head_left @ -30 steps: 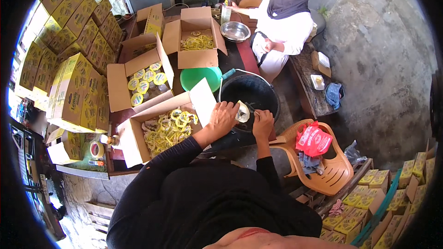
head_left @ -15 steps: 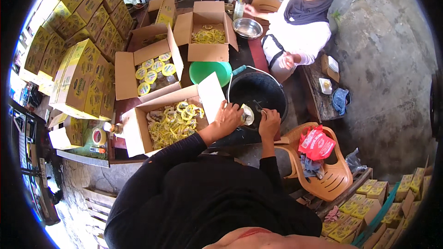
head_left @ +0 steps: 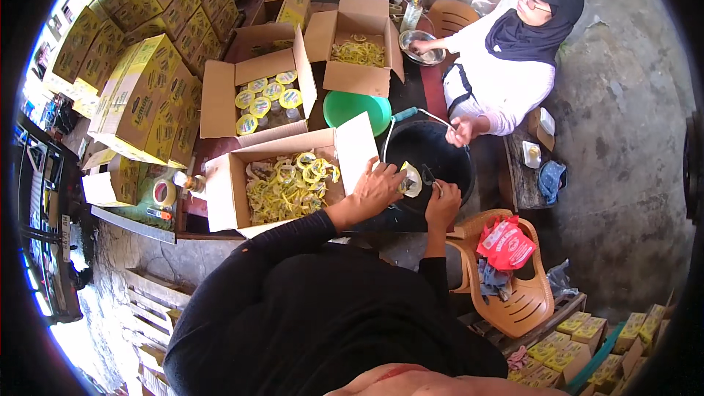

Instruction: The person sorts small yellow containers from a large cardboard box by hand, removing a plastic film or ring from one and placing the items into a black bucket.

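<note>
My left hand [head_left: 375,192] is closed around a small cup [head_left: 411,180], its whitish round face turned to the right, over the near part of a black bucket [head_left: 440,148]. Just right of it, my right hand [head_left: 443,202] pinches a small, thin dark tool [head_left: 428,174] whose tip is close to the cup. What exactly the tool is, I cannot make out. Left of my hands stands an open carton [head_left: 220,191] heaped with yellow and clear lid scraps [head_left: 290,187].
Across the bucket a co-worker [head_left: 506,84] has one hand in a metal bowl [head_left: 424,59], the other near the bucket handle. Behind the scrap carton are a green basin [head_left: 357,112], a carton [head_left: 220,99] of yellow-lidded cups and another scrap carton [head_left: 355,77]. An orange chair [head_left: 524,308] stands right.
The view has shifted, so the table appears further right. The co-worker's far hand has gone into the metal bowl, and the other has come to the bucket's edge. My hands keep their hold.
</note>
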